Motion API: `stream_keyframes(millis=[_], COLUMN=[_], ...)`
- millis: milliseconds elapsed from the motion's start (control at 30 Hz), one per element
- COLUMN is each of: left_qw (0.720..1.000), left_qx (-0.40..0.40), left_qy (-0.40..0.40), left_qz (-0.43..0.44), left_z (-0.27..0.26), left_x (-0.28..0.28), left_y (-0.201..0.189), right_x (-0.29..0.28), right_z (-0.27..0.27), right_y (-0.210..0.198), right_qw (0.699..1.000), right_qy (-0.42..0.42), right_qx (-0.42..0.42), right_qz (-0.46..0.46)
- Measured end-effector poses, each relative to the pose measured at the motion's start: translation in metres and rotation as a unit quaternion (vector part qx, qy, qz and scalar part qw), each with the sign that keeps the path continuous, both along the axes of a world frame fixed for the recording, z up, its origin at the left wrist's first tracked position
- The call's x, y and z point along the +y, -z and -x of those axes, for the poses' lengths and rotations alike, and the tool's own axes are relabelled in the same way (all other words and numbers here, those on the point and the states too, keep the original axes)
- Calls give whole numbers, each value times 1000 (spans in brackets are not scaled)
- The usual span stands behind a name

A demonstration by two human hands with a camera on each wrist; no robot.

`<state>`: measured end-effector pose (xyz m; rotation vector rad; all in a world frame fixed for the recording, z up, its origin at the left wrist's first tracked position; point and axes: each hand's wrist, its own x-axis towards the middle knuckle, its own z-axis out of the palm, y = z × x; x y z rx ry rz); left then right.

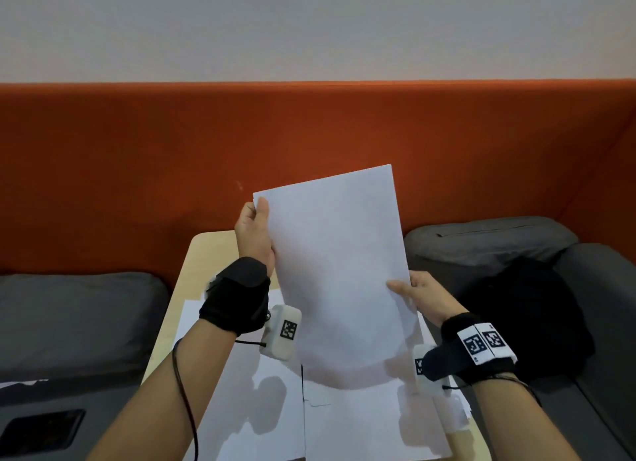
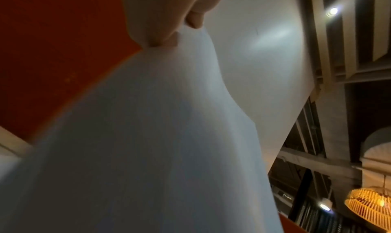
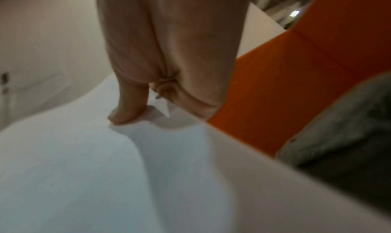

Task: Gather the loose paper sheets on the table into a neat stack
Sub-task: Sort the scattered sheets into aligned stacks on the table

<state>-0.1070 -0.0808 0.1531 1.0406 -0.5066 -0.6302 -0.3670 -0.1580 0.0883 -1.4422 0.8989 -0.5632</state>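
Note:
I hold a bundle of white paper sheets [image 1: 337, 271] upright above the small wooden table [image 1: 203, 250]. My left hand [image 1: 256, 233] grips its left edge near the top corner, thumb on the front. My right hand [image 1: 413, 293] pinches the right edge lower down, thumb on the front. The bundle's lower edge is blurred. In the left wrist view my fingers pinch the paper [image 2: 160, 136] at its top. In the right wrist view my thumb presses on the sheet [image 3: 105, 169]. More loose sheets [image 1: 361, 422] lie flat and overlapping on the table below.
Grey seat cushions stand to the left [image 1: 75, 319] and right [image 1: 488, 240] of the table, with an orange padded backrest [image 1: 309, 130] behind. A black bag [image 1: 526, 319] lies on the right seat. A dark phone [image 1: 41, 433] rests at the lower left.

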Motion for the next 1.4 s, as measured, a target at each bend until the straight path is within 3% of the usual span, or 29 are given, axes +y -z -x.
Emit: stream_keyframes(millis=[133, 267, 367, 533, 700, 867, 1067, 1233, 1400], left_qw=[994, 955, 967, 985, 976, 954, 960, 960, 941], left_qx=[-81, -175, -154, -125, -180, -231, -253, -245, -266], left_qy=[61, 202, 159, 99, 113, 182, 113, 106, 119], left_qz=[-47, -129, -123, -63, -43, -53, -31, -84, -175], left_z=[-3, 5, 6, -1, -5, 2, 13, 16, 27], left_x=[1, 10, 13, 8, 9, 13, 10, 6, 9], left_y=[8, 33, 41, 34, 28, 29, 26, 53, 87], right_x=[4, 3, 4, 9, 6, -2, 2, 4, 11], right_z=[-2, -5, -4, -5, -9, -15, -27, -29, -31], right_y=[1, -6, -9, 2, 4, -22, -40, -9, 20], right_qw=[999, 991, 991, 999, 997, 979, 960, 965, 976], right_qy=[32, 60, 30, -31, 16, 151, 183, 200, 195], right_qx=[-43, -117, -123, -20, 33, -109, -159, -106, -33], right_qz=[-4, -21, -35, -34, 62, 85, 143, 132, 94])
